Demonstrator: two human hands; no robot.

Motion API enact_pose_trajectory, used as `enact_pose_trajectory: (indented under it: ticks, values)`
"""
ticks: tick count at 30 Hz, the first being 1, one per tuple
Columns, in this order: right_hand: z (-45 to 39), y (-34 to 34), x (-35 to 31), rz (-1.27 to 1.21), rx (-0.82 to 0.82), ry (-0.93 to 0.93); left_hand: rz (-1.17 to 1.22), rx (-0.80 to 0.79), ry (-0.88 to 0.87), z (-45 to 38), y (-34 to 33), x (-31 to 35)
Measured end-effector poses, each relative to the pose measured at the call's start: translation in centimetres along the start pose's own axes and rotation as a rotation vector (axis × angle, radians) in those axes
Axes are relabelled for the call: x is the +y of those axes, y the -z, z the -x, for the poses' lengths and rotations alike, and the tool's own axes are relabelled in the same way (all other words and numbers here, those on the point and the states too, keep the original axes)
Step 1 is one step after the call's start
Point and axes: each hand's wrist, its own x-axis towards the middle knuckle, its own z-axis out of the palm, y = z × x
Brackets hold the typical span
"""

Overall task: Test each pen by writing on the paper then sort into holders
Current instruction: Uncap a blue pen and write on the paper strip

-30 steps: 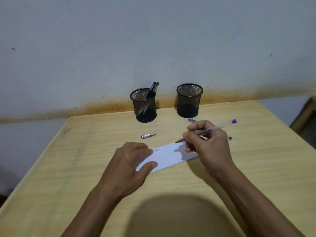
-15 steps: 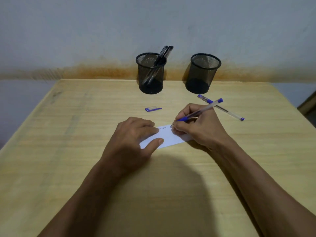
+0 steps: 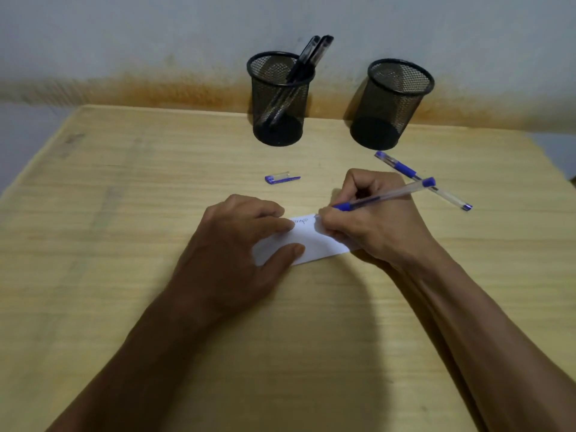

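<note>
Blue-gripped and clear-barrelled, the pen (image 3: 381,198) now has its tip down on the white paper (image 3: 311,241), where half a second ago it was only arriving; a short blue scribble already shows beside the point, so the ink seems to flow and this test looks nearly done. Right hand (image 3: 374,222) pinches the pen in a writing grip, left hand (image 3: 246,241) lies flat, pinning the paper to the table (image 3: 124,213). Its cap (image 3: 282,178) lies apart, another pen (image 3: 424,180) just behind the right hand, and beyond stand the left holder (image 3: 279,98) with dark pens and the right holder (image 3: 391,104), apparently empty
</note>
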Motion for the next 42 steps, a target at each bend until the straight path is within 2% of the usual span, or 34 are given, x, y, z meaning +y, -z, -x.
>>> enact_pose_trajectory:
  ticks: [11,42]
  values:
    - [-0.02,0.06,0.33,-0.050,0.008,0.038,0.017,0.003,0.011,0.03,-0.04,0.07]
    - [0.15,0.14,0.11,0.040,0.056,0.076,0.020,0.001,0.020,-0.04,-0.01,0.17]
